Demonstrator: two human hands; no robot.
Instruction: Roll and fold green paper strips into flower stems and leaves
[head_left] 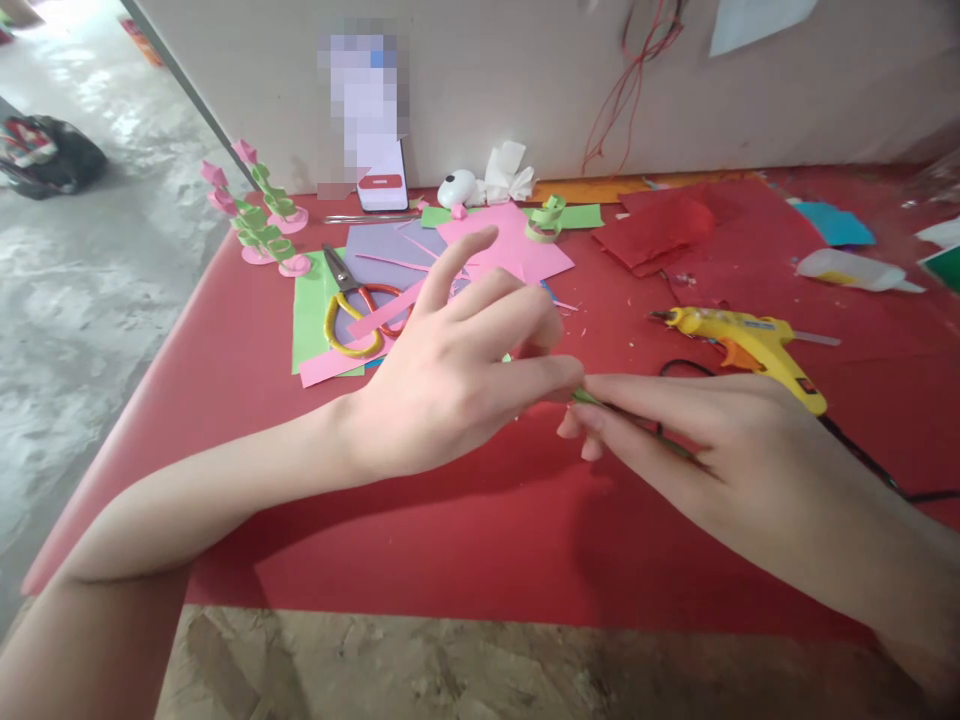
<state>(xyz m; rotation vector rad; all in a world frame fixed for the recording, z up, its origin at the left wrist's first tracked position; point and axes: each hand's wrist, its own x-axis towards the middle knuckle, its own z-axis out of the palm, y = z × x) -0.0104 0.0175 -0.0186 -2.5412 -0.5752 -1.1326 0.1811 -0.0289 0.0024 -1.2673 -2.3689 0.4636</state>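
A narrow green paper strip (589, 398), mostly hidden by fingers, is pinched above the middle of the red tabletop. My right hand (705, 435) grips it between thumb and forefinger, and more green shows back towards the palm. My left hand (469, 365) meets the right fingertips at the strip's far end, its fingers bent closed there while the little finger sticks up. Behind my left hand lie scissors (346, 290) with red and yellow handles, on green, purple and pink paper (510, 240). A curled green strip (546, 220) stands on the pink sheet.
Several pink paper flowers (259, 225) with green stems stand at the back left. A phone (384, 180) leans against the wall near a white rounded object (457, 188). To the right are a yellow glue gun (750, 335), a bottle (851, 270) and red paper (660, 225).
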